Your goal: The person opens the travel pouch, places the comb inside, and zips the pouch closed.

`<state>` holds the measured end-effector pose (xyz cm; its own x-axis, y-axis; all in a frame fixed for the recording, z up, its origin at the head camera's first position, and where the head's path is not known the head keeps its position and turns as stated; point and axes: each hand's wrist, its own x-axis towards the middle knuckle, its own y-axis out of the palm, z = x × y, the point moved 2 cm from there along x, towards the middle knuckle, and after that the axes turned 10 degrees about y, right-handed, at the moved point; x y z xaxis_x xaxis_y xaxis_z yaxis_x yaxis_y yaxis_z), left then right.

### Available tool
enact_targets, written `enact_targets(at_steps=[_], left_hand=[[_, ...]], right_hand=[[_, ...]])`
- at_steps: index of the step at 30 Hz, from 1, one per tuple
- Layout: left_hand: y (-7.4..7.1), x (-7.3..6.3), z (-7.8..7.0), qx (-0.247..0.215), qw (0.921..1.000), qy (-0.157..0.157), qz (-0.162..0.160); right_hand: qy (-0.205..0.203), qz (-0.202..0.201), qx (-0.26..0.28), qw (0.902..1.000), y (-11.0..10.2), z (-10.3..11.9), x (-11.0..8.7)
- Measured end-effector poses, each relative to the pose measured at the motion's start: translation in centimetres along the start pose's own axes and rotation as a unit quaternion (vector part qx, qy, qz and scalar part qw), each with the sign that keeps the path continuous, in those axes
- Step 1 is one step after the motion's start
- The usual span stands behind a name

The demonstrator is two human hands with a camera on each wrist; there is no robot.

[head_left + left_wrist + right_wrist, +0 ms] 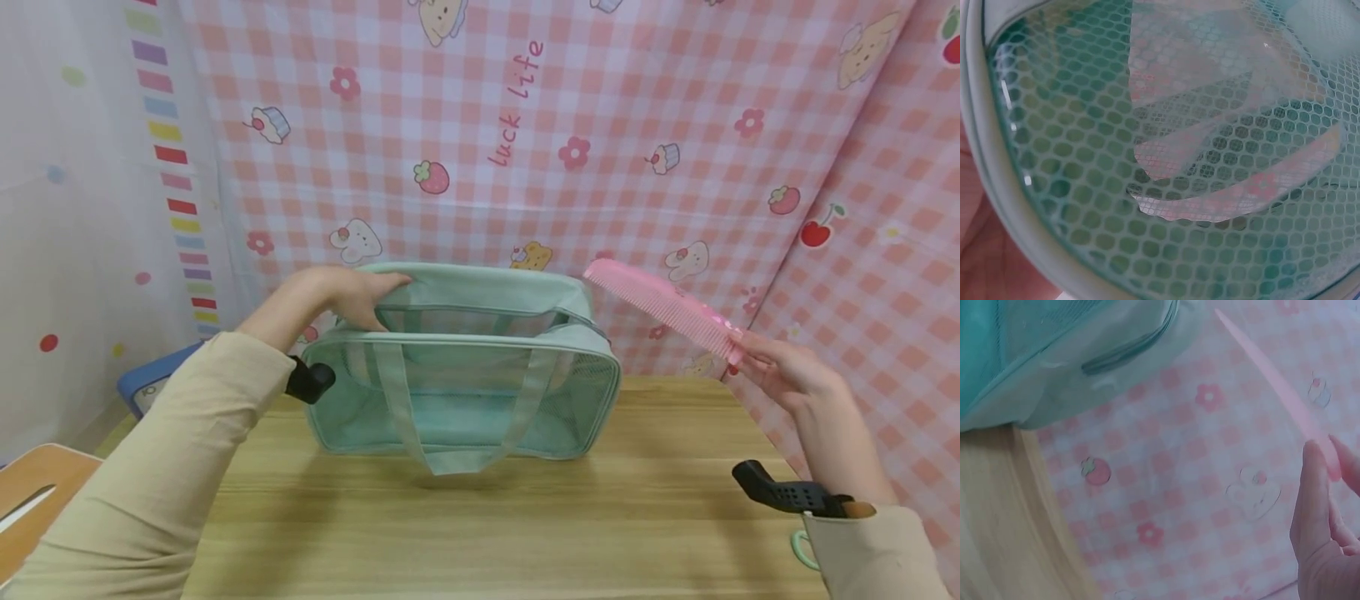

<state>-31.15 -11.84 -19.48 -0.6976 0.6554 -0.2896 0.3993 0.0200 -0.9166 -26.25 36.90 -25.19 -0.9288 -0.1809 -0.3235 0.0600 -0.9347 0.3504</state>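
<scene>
A mint-green toiletry bag (465, 340) with clear and mesh panels stands upright on the wooden table, its zipped top unfastened. At the bag's left end my left hand (351, 293) spreads the mouth, index finger along the back rim and thumb at the front rim. The left wrist view looks closely through the mesh end panel (1104, 137); only a blurred part of that hand shows at the edge. To the right of the bag, my right hand (795, 373) pinches a pink comb (660, 298) by one end. The comb is in the air, teeth downward, its far tip near the bag's upper right corner.
A blue-framed object (142, 379) stands behind my left sleeve. An orange board with a slot (63, 471) lies at lower left. Part of a green ring (802, 550) shows beside my right sleeve. Pink checked cloth (525, 200) hangs behind the table and along its right side.
</scene>
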Motion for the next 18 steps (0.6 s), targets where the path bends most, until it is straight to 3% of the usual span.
enact_targets(at_steps=[8, 18], left_hand=[[0.0, 0.0, -0.1, -0.001, 1.0000, 0.001, 0.010], [0.0, 0.1, 0.0, -0.004, 0.9999, 0.004, 0.011]], right_hand=[[0.003, 0.042, -0.021, 0.9989, 3.9, 0.8, 0.4], [0.015, 0.015, -0.086, 0.9961, 9.1, 0.9, 2.0]])
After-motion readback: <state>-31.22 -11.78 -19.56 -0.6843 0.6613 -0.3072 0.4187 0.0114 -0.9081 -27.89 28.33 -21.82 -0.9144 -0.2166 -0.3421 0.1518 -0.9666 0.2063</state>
